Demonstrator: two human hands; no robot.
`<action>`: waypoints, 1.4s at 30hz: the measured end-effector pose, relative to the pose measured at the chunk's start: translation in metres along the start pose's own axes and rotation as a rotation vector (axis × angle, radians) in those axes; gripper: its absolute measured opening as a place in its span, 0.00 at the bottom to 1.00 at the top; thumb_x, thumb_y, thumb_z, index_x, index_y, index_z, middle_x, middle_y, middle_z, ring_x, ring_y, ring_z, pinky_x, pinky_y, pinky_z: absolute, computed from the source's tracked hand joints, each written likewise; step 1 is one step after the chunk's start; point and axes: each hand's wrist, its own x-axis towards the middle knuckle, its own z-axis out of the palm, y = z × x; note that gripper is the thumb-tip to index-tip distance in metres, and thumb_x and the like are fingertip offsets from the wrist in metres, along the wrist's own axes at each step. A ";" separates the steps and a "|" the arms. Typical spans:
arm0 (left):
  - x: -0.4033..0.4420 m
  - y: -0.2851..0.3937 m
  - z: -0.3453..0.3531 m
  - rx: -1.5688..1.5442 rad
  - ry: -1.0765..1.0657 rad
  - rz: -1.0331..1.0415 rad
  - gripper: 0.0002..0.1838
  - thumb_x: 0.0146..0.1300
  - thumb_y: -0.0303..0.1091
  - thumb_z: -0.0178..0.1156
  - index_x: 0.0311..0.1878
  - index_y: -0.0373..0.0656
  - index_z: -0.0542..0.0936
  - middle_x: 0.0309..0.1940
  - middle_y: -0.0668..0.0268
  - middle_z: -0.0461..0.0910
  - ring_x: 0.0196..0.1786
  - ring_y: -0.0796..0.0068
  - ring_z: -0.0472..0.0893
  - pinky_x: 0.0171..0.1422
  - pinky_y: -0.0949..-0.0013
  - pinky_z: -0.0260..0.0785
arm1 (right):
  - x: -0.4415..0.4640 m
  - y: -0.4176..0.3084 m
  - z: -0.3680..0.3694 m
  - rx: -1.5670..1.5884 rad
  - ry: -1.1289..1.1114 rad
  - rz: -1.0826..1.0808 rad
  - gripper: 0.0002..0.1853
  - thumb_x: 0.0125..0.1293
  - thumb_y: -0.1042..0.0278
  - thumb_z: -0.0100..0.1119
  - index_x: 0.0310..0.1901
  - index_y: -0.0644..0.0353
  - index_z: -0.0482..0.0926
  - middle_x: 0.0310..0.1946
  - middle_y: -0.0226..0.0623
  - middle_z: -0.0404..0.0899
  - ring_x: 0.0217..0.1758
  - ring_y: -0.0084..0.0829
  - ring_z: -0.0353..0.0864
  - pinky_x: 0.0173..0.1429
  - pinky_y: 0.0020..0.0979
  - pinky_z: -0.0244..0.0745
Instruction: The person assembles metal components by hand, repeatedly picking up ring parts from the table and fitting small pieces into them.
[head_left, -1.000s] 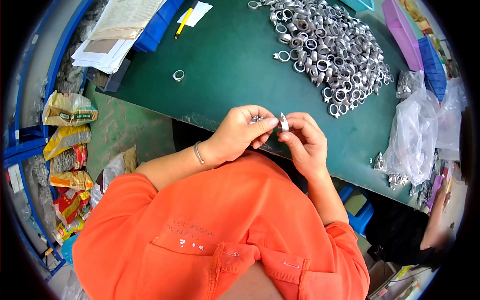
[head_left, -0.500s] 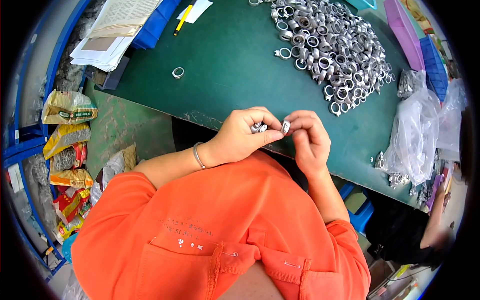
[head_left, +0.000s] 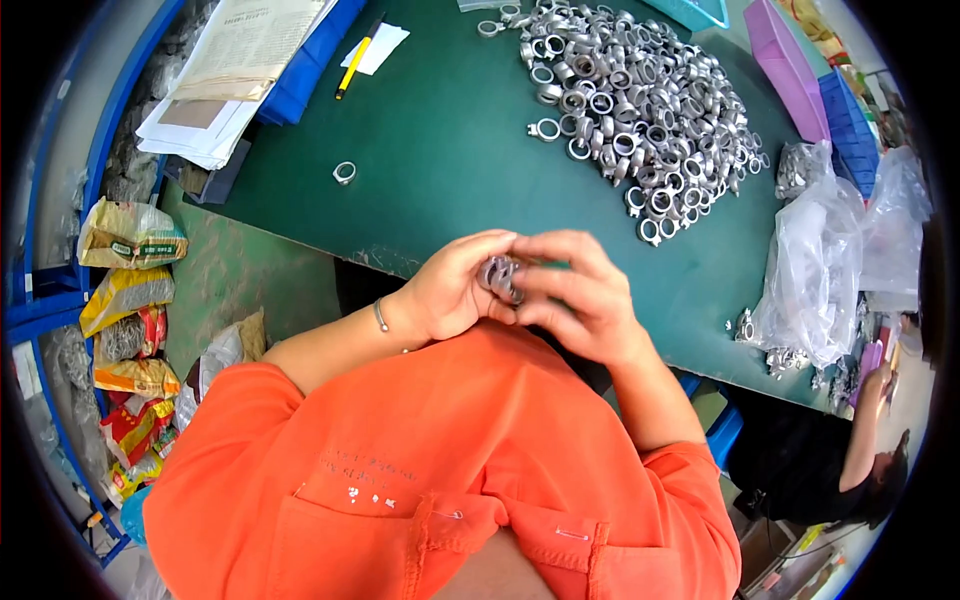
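Note:
My left hand is cupped, palm up, close to my orange shirt at the table's front edge. Several small grey metal rings lie bunched in its fingers. Over them arches my right hand, its fingers bent and smeared by motion; their tips are at the rings, and whether they pinch one is unclear. A large heap of similar metal rings, some with a small lug, covers the back right of the green table. One single ring lies apart at the left.
A yellow pen lies on white paper at the back. Papers rest over a blue bin at the left. Plastic bags and small metal pieces stand along the right edge. A purple bin is behind. Another person sits at right.
Both hands have come together, with my right hand now over the rings in my left. The left palm has turned upward. The view has shifted slightly.

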 end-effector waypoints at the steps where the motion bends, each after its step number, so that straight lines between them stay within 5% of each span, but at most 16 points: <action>1: -0.001 0.001 0.000 0.076 0.037 -0.018 0.09 0.68 0.34 0.47 0.43 0.40 0.72 0.33 0.64 0.77 0.29 0.74 0.78 0.29 0.74 0.72 | 0.002 0.005 -0.005 -0.180 0.045 0.073 0.09 0.48 0.77 0.64 0.34 0.61 0.80 0.40 0.41 0.77 0.43 0.39 0.75 0.47 0.35 0.71; 4: -0.003 0.001 0.002 0.167 0.045 -0.024 0.03 0.65 0.31 0.54 0.36 0.43 0.73 0.31 0.66 0.76 0.29 0.78 0.77 0.24 0.79 0.63 | 0.018 0.054 -0.026 -0.782 0.318 0.177 0.09 0.51 0.70 0.65 0.32 0.61 0.76 0.30 0.39 0.74 0.35 0.42 0.72 0.38 0.40 0.67; 8: -0.006 0.000 0.009 0.257 0.090 0.028 0.02 0.63 0.28 0.55 0.36 0.42 0.73 0.29 0.67 0.75 0.30 0.79 0.75 0.24 0.79 0.63 | 0.020 0.077 -0.038 -0.979 0.170 0.273 0.08 0.48 0.69 0.65 0.28 0.60 0.77 0.33 0.38 0.72 0.37 0.41 0.71 0.38 0.39 0.66; 12: -0.006 0.001 0.004 0.313 0.097 0.089 0.03 0.63 0.29 0.55 0.36 0.41 0.73 0.29 0.67 0.75 0.30 0.79 0.76 0.25 0.79 0.65 | 0.012 0.051 -0.019 -0.644 0.116 0.156 0.11 0.41 0.75 0.69 0.26 0.63 0.76 0.37 0.40 0.76 0.41 0.43 0.74 0.45 0.39 0.71; 18: -0.002 0.000 0.010 0.485 0.117 0.160 0.05 0.63 0.30 0.56 0.38 0.39 0.73 0.27 0.66 0.76 0.27 0.81 0.75 0.24 0.81 0.66 | -0.013 0.024 0.005 -0.106 0.181 0.485 0.13 0.44 0.76 0.72 0.28 0.63 0.74 0.33 0.38 0.77 0.24 0.24 0.76 0.27 0.24 0.73; 24: -0.001 -0.002 0.006 0.626 0.166 0.202 0.05 0.63 0.30 0.58 0.36 0.40 0.74 0.26 0.66 0.77 0.25 0.85 0.74 0.24 0.83 0.66 | -0.022 0.017 0.010 0.172 0.206 0.355 0.11 0.50 0.83 0.65 0.34 0.62 0.75 0.36 0.36 0.75 0.32 0.22 0.75 0.32 0.22 0.72; 28: -0.002 -0.002 0.006 0.621 0.166 0.202 0.07 0.65 0.32 0.56 0.38 0.37 0.75 0.26 0.66 0.77 0.25 0.84 0.74 0.26 0.82 0.67 | -0.025 0.010 0.010 0.533 0.301 0.497 0.16 0.53 0.85 0.63 0.41 0.63 0.69 0.36 0.35 0.76 0.38 0.21 0.75 0.42 0.22 0.72; 35: -0.003 -0.003 0.009 0.526 0.151 0.216 0.09 0.66 0.33 0.54 0.38 0.36 0.76 0.27 0.65 0.77 0.26 0.83 0.74 0.27 0.81 0.67 | -0.026 0.003 0.012 0.756 0.331 0.697 0.13 0.59 0.85 0.57 0.43 0.64 0.68 0.36 0.37 0.76 0.38 0.23 0.77 0.43 0.23 0.75; 42: -0.005 -0.001 0.016 0.696 0.168 0.273 0.06 0.62 0.29 0.59 0.37 0.37 0.77 0.26 0.67 0.77 0.26 0.85 0.73 0.27 0.82 0.66 | -0.032 0.007 0.018 0.623 0.292 0.565 0.12 0.59 0.86 0.56 0.43 0.66 0.68 0.36 0.37 0.75 0.38 0.22 0.77 0.43 0.23 0.76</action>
